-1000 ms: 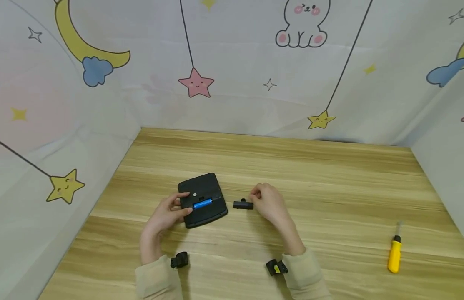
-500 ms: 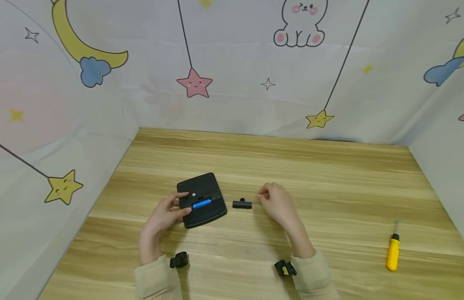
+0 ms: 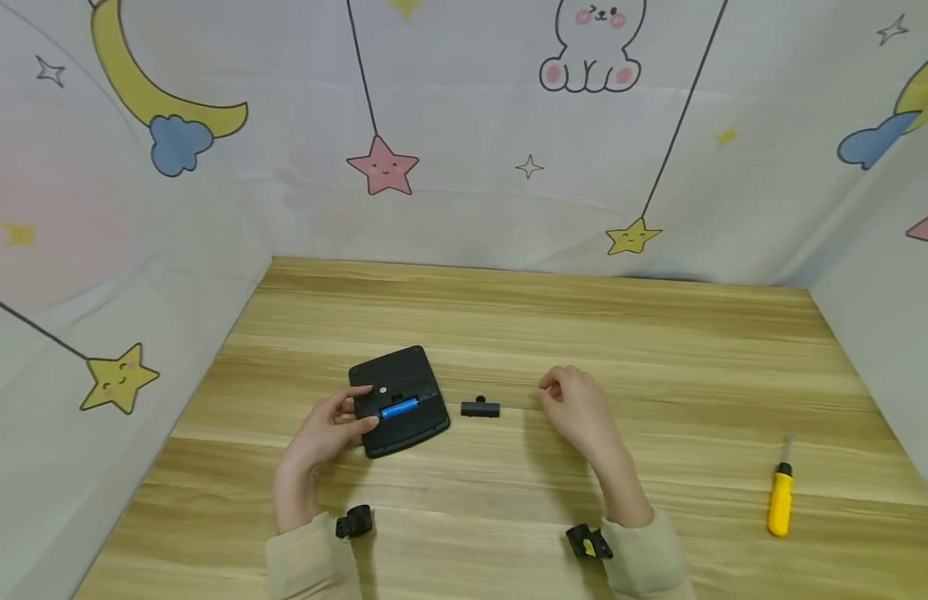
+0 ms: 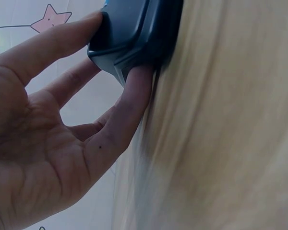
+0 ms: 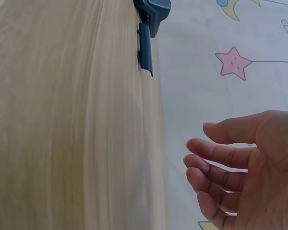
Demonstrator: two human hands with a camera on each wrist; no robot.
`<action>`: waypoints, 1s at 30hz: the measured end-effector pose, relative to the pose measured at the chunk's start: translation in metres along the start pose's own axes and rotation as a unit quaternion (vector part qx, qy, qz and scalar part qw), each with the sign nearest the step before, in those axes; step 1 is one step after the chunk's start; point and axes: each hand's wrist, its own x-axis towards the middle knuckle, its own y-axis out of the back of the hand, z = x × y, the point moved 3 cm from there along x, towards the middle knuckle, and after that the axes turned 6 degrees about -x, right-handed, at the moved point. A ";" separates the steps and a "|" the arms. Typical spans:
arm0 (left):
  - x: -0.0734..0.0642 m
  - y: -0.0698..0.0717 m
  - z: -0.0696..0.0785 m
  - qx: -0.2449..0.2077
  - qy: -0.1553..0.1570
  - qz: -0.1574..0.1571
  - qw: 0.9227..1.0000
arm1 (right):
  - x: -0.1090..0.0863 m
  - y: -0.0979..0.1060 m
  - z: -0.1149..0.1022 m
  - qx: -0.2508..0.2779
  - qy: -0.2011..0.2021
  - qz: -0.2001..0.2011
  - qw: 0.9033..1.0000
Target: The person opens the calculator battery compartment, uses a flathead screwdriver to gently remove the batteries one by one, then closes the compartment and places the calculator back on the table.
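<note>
A black calculator lies back side up in the head view, with a blue battery in its uncovered compartment. My left hand grips its left edge; the thumb is on the upper face, and in the left wrist view a finger reaches under the black body. To the right of it a small black battery cover with a tab rests on the table. Farther right, my right hand hovers apart from the cover, its fingers loosely bent and holding nothing.
A yellow-handled screwdriver lies at the right of the wooden table. White printed cloth hangs along the back and both sides. Black wrist mounts sit at the sleeves.
My right hand has moved right, away from the battery cover. The left hand keeps its grip on the calculator, and the cover stays put. The head view has shifted slightly.
</note>
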 end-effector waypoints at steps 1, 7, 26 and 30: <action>0.000 0.000 0.000 0.000 -0.001 0.000 1.000 | -0.001 0.001 0.001 0.000 -0.002 0.001 1.000; 0.001 -0.002 0.001 -0.003 -0.007 -0.006 1.000 | -0.007 0.010 0.010 0.000 -0.015 0.008 1.000; 0.000 0.001 0.000 0.004 -0.006 -0.005 1.000 | -0.026 0.044 0.056 0.040 -0.114 0.022 0.992; 0.000 0.001 -0.001 0.006 -0.005 -0.006 1.000 | -0.031 0.049 0.061 0.036 -0.122 0.035 0.991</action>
